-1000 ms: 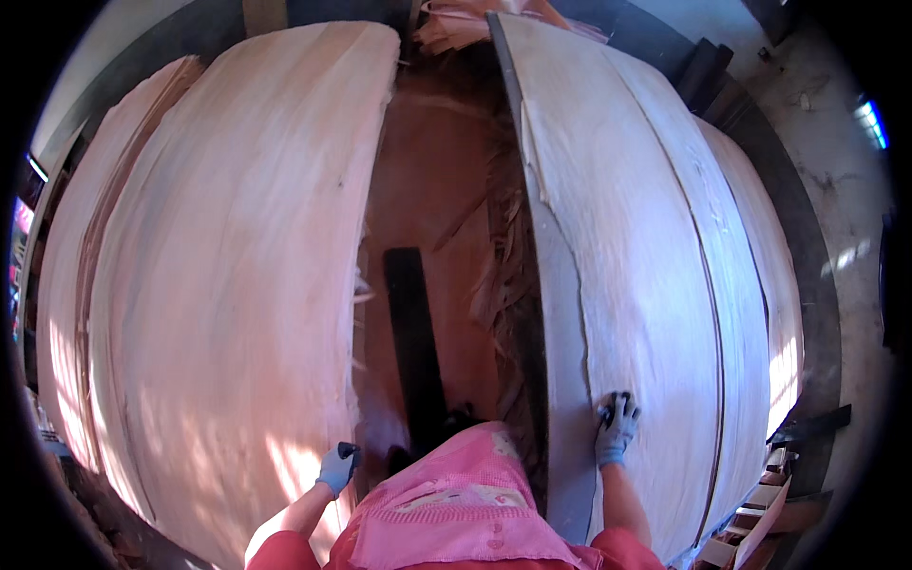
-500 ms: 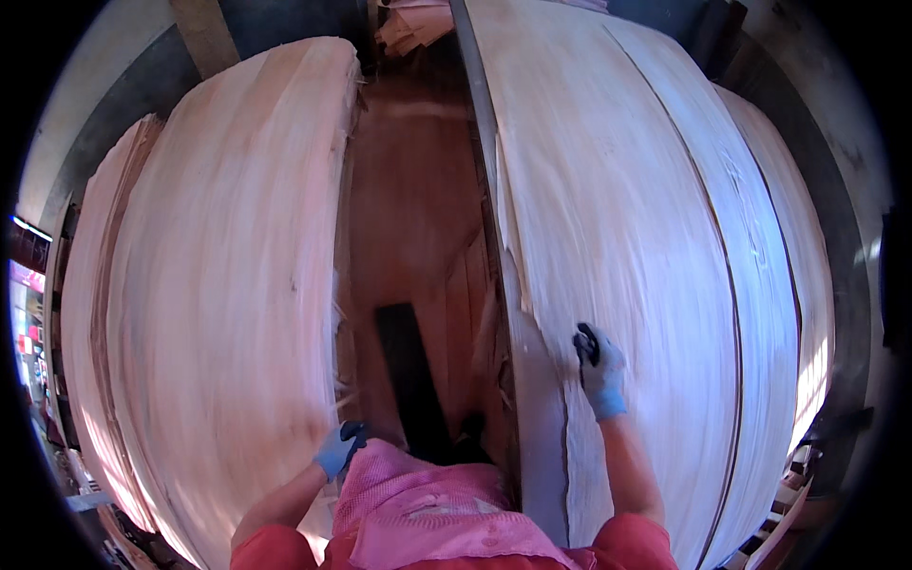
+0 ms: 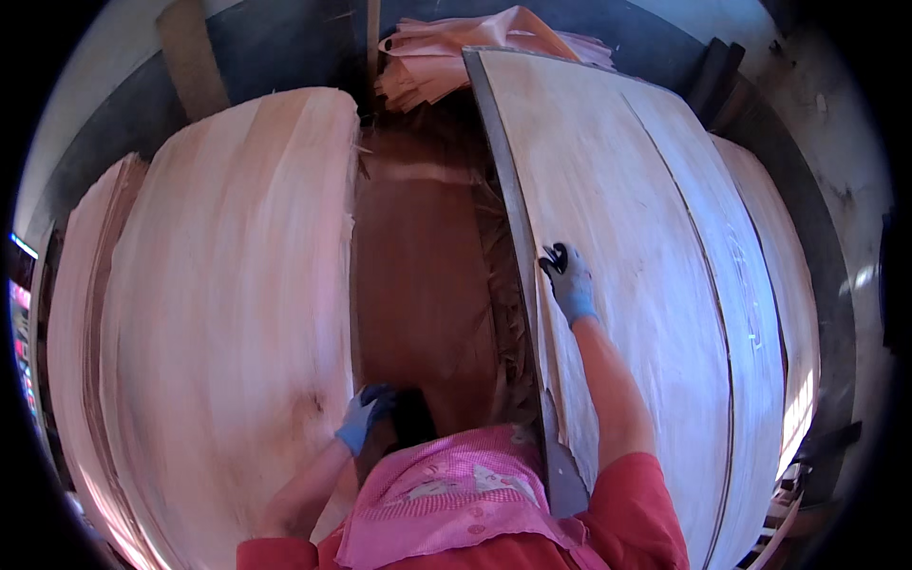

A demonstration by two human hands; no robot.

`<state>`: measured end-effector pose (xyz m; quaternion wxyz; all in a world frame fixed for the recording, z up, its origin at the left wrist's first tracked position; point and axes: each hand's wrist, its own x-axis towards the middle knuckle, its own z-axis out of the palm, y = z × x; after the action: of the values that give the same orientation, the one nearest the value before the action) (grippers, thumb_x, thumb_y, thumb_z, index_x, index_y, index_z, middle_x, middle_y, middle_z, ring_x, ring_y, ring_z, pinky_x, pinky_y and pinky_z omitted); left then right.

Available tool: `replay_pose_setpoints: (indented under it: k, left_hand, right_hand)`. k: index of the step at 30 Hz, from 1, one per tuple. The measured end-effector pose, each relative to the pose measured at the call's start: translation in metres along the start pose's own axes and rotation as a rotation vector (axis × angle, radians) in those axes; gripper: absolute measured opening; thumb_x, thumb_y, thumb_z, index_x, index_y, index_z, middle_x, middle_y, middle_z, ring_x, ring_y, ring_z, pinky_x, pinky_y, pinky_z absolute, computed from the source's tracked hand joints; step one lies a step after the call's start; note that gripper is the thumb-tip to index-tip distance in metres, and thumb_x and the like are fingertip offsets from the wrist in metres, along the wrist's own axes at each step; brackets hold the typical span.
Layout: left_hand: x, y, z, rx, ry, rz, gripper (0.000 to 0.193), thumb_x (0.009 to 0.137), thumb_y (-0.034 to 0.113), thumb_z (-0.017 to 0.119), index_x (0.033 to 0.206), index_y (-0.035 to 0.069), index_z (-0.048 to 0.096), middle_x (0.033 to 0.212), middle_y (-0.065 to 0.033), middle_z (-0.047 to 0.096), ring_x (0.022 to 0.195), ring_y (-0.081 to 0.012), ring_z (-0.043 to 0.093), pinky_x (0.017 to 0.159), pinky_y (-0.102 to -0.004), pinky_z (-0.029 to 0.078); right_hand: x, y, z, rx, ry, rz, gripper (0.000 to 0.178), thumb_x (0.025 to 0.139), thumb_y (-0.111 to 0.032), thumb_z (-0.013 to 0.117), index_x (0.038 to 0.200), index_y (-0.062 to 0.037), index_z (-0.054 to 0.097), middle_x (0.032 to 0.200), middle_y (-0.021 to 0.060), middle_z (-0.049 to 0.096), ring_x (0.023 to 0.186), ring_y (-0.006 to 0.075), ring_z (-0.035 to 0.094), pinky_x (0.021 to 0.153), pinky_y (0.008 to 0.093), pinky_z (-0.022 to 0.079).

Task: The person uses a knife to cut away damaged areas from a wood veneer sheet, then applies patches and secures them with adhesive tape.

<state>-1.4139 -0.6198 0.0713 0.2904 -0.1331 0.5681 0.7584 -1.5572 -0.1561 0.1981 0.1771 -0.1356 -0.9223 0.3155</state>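
My right hand [image 3: 570,283], in a grey-blue glove with black fingers, is closed at the left edge of a pale wood veneer sheet [image 3: 632,237] on the right-hand stack. Its fingers pinch around something small, dark and shiny that I cannot make out. Below this hand the sheet's edge is ragged, and a grey board [image 3: 508,180] shows along the stack's left side. My left hand [image 3: 366,415], in a matching glove, is at the right edge of the left veneer stack [image 3: 228,275]. Its dark fingers reach out over the gap, and I see nothing held in them.
A reddish-brown floor strip [image 3: 423,256] runs between the two stacks. A black object [image 3: 411,418] lies by my left hand. Crumpled pinkish veneer sheets [image 3: 494,47] are piled at the far end. More veneer stands at the far left [image 3: 81,304] and far right [image 3: 769,218].
My right hand has moved forward and left, from the sheet's surface to its edge. My left hand has shifted forward along the left stack. The whole view has tilted, showing more of the far end.
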Motion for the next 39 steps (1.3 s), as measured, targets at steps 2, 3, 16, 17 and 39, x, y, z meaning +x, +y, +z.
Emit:
replay_pose_setpoints:
  k: [2, 3, 16, 17, 39]
  left_hand:
    - [0.039, 0.045, 0.037, 0.012, -0.159, 0.041, 0.034, 0.096, 0.018, 0.058, 0.127, 0.004, 0.055, 0.115, -0.0086, 0.065, 0.095, -0.0226, 0.065, 0.084, -0.0319, 0.053]
    - [0.07, 0.069, 0.055, -0.196, -0.221, -0.13, 0.035, 0.098, 0.021, 0.054, 0.129, 0.004, 0.054, 0.115, -0.0085, 0.065, 0.098, -0.0235, 0.065, 0.086, -0.0337, 0.053]
    - [0.382, 0.245, 0.282, -0.005, -0.457, -0.252, 0.047, 0.101, 0.022, 0.049, 0.145, 0.011, 0.037, 0.132, -0.013, 0.056, 0.111, -0.0286, 0.061, 0.094, -0.0402, 0.051]
    - [0.403, 0.25, 0.294, -0.053, -0.503, -0.236, 0.048, 0.101, 0.022, 0.048, 0.146, 0.012, 0.035, 0.132, -0.0129, 0.056, 0.11, -0.0287, 0.062, 0.093, -0.0403, 0.052]
    - [0.614, 0.354, 0.33, -0.253, -0.55, -0.365, 0.029, 0.091, 0.017, 0.066, 0.116, 0.004, 0.059, 0.105, -0.0086, 0.065, 0.094, -0.0225, 0.066, 0.082, -0.0403, 0.059]
  right_hand:
    - [0.044, 0.007, 0.023, -0.054, 0.047, 0.052, 0.039, 0.083, -0.026, 0.073, 0.115, -0.0086, 0.059, 0.109, 0.018, 0.062, 0.097, 0.0384, 0.061, 0.08, 0.0447, 0.05]
    - [0.059, 0.01, 0.032, -0.129, 0.023, 0.025, 0.041, 0.082, -0.027, 0.074, 0.114, -0.0079, 0.058, 0.109, 0.0176, 0.061, 0.097, 0.0373, 0.062, 0.08, 0.0443, 0.049]
    - [0.128, 0.076, 0.024, 0.623, -0.225, 0.569, 0.017, 0.087, -0.018, 0.067, 0.098, -0.0046, 0.067, 0.073, -0.0005, 0.061, 0.062, 0.0126, 0.058, 0.056, 0.0269, 0.044]
    - [0.131, 0.083, 0.015, 0.73, -0.288, 0.704, 0.017, 0.087, -0.017, 0.068, 0.099, -0.0045, 0.067, 0.07, -0.0025, 0.059, 0.06, 0.0095, 0.055, 0.054, 0.0238, 0.042]
    - [0.285, 0.068, 0.053, -0.464, 0.235, 0.2, 0.035, 0.09, -0.003, 0.06, 0.125, -0.0042, 0.06, 0.121, 0.0154, 0.06, 0.1, 0.0289, 0.061, 0.081, 0.0349, 0.05]
